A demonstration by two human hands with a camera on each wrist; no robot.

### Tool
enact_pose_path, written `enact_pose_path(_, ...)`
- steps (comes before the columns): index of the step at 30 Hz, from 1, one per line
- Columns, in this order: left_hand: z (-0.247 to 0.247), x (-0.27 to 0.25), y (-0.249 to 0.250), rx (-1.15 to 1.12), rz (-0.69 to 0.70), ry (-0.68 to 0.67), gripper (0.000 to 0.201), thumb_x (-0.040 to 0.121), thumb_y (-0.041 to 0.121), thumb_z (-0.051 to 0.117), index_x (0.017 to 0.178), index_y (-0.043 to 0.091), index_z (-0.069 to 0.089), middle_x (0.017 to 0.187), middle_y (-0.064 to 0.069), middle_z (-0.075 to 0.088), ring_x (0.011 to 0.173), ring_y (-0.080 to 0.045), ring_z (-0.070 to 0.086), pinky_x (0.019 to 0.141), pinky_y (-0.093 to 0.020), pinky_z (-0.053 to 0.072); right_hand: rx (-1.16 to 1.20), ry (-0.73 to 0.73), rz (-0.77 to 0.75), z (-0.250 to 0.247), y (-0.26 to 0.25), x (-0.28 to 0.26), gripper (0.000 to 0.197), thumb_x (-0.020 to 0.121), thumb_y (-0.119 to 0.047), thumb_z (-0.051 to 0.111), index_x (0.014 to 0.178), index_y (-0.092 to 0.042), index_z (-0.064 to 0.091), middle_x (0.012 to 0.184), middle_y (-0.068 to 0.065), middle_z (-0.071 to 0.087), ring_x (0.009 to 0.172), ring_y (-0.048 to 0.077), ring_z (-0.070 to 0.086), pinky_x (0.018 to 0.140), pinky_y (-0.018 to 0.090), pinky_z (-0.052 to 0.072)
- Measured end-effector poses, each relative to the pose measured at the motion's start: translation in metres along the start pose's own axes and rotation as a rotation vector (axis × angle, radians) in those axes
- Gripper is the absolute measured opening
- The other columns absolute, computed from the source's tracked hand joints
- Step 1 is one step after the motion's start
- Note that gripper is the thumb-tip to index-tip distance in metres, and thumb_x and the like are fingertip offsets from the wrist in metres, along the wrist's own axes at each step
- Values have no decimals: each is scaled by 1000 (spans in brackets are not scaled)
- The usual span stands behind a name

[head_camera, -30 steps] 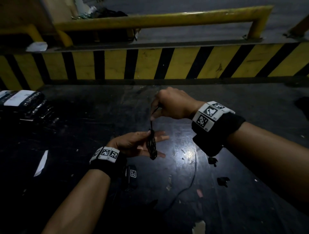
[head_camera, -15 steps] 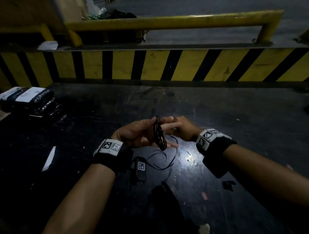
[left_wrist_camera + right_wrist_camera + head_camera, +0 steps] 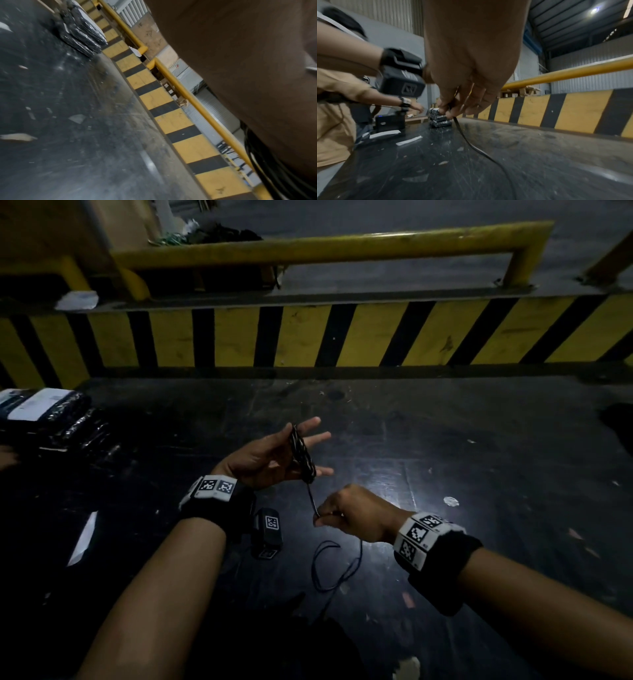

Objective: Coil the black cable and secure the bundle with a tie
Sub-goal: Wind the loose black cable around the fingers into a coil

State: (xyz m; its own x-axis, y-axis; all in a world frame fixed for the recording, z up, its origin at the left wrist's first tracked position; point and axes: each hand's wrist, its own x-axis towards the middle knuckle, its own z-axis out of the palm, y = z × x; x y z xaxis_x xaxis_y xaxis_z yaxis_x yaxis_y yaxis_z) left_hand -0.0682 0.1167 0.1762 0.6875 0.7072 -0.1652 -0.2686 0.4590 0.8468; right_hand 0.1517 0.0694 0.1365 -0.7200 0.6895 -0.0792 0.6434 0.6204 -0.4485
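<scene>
The black cable is partly wound into a coil (image 3: 302, 453) around the straight fingers of my left hand (image 3: 274, 455), and the thumb presses the coil's top. A taut strand runs down from the coil to my right hand (image 3: 342, 513), which pinches it between thumb and fingertips (image 3: 444, 109). The loose cable (image 3: 337, 571) trails in loops on the black table (image 3: 479, 474) below the right hand and shows as a long strand (image 3: 471, 143) in the right wrist view. In the left wrist view only cable strands (image 3: 257, 159) under the hand show. I see no tie.
A stack of black wrapped packets (image 3: 51, 419) lies at the table's left. A yellow-and-black striped barrier (image 3: 359, 337) with a yellow rail (image 3: 325, 248) bounds the far edge. White paper strips (image 3: 84, 534) and scraps litter the table. Another person's arm (image 3: 412, 106) reaches in at far left.
My right hand has dropped from above the coil to below it, drawing the strand down round the left fingers. The left hand has lifted and moved away from me, its fingers spread.
</scene>
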Motion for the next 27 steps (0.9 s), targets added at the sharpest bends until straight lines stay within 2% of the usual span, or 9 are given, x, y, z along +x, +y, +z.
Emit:
enact_pose_path(5, -9, -1, -16, -27, -51, 147, 58, 87, 46, 62, 141, 29, 51, 160, -7, 30, 128, -56, 45, 107, -58, 40, -138, -37, -15, -26, -9, -4, 24, 99, -28, 50, 106, -19, 70, 95, 3, 76, 84, 21, 72, 75, 43, 59)
enact_pose_path(11, -5, -5, -24, 49, -111, 258, 53, 92, 44, 56, 141, 23, 53, 154, -9, 42, 133, -32, 51, 101, -49, 48, -277, -57, -77, -58, -31, 1, 26, 98, -27, 50, 117, -21, 67, 106, -1, 71, 88, 22, 68, 72, 37, 56)
enact_pose_path(13, -5, -5, -30, 28, -110, 251, 50, 101, 34, 45, 145, 11, 46, 150, -18, 46, 134, -37, 47, 109, -59, 38, -323, -33, -69, -75, -39, 3, 25, 100, -25, 50, 120, -21, 65, 102, -5, 64, 83, 20, 64, 66, 33, 45)
enact_pose_path(15, 0, -6, -33, 43, -107, 217, 54, 99, 33, 52, 143, 3, 46, 149, -23, 44, 135, -42, 44, 110, -65, 31, -408, -7, -65, -92, -44, 7, 24, 100, -24, 50, 117, -20, 67, 99, 2, 66, 81, 21, 64, 63, 33, 45)
enact_pose_path(18, 13, -8, -32, 56, -153, 193, 66, 74, 36, 81, 131, 10, 61, 150, -10, 48, 131, -37, 49, 94, -57, 51, -493, 4, -89, -111, -50, 16, 18, 98, -22, 53, 104, -19, 70, 93, 5, 68, 79, 24, 66, 64, 38, 55)
enact_pose_path(20, 20, -10, -32, 45, -172, 155, 70, 71, 36, 83, 132, 10, 59, 151, -4, 46, 135, -34, 42, 88, -51, 55, -531, 13, -95, -121, -53, 23, 20, 98, -23, 54, 103, -20, 73, 96, 4, 70, 83, 25, 68, 67, 40, 58)
enact_pose_path(23, 28, -12, -32, 35, -178, 123, 73, 71, 33, 82, 135, 9, 55, 149, -5, 49, 120, -33, 61, 86, -48, 56, -576, 46, -102, -130, -51, 32, 22, 97, -23, 54, 108, -22, 72, 104, 7, 72, 89, 28, 68, 70, 45, 59)
enact_pose_path(25, 30, -14, -31, 68, -195, 108, 73, 76, 34, 76, 140, 10, 49, 151, -7, 46, 117, -39, 63, 95, -53, 52, -593, 58, -118, -133, -49, 36, 23, 96, -23, 53, 108, -25, 72, 104, 7, 72, 90, 30, 68, 72, 47, 58)
enact_pose_path(27, 29, -18, -31, 108, -226, 80, 74, 82, 39, 69, 146, 13, 42, 154, -5, 44, 125, -52, 51, 110, -61, 35, -598, 77, -146, -135, -47, 39, 23, 95, -26, 53, 107, -28, 73, 104, 5, 72, 93, 29, 68, 74, 46, 58)
